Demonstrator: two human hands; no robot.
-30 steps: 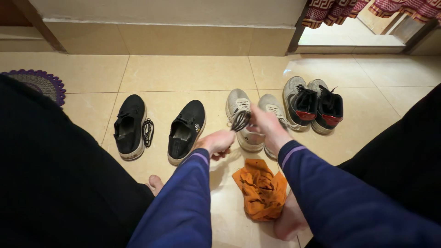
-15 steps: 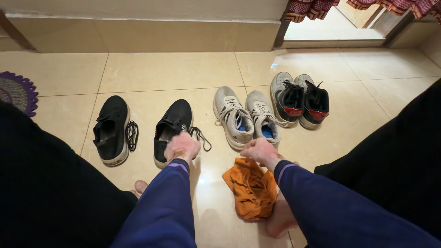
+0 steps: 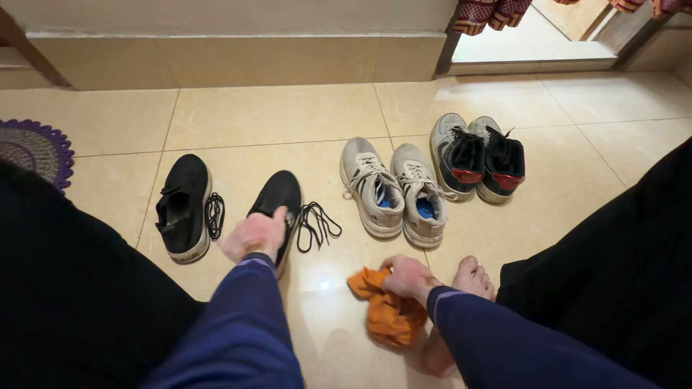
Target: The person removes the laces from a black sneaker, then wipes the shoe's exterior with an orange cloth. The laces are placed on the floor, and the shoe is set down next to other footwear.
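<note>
Black mesh covers the shoe (image 3: 277, 198) on which the left hand (image 3: 254, 235) is laid; the fingers are curled over its heel end in a grip, the thumb stretched along the upper. This shoe lies on the tiled floor (image 3: 288, 115) in front of the seated person and serves as the landmark here. Just right of it, touching or nearly touching its side, a loose black lace (image 3: 316, 225) is spread in loops on the tiles. Left of the shoe, a little apart, its mate (image 3: 183, 204) is set parallel, with a second coiled lace (image 3: 214, 215) lying against that mate's right side. Right of the shoe and nearer the person, an orange cloth (image 3: 386, 317) is bunched on the floor, and the right hand (image 3: 409, 276) is clenched on its upper edge, fingers closed into the fabric. A bare foot (image 3: 472, 277) is seen just beside that hand. Further right of the shoe, beyond the loose lace, a grey pair (image 3: 393, 189) with blue insoles is stood side by side, laced. Further right still, a black pair (image 3: 479, 157) with red heel tabs is placed close to the grey one. Far to the left of the shoe, a purple-edged mat (image 3: 36, 150) is partly seen.
</note>
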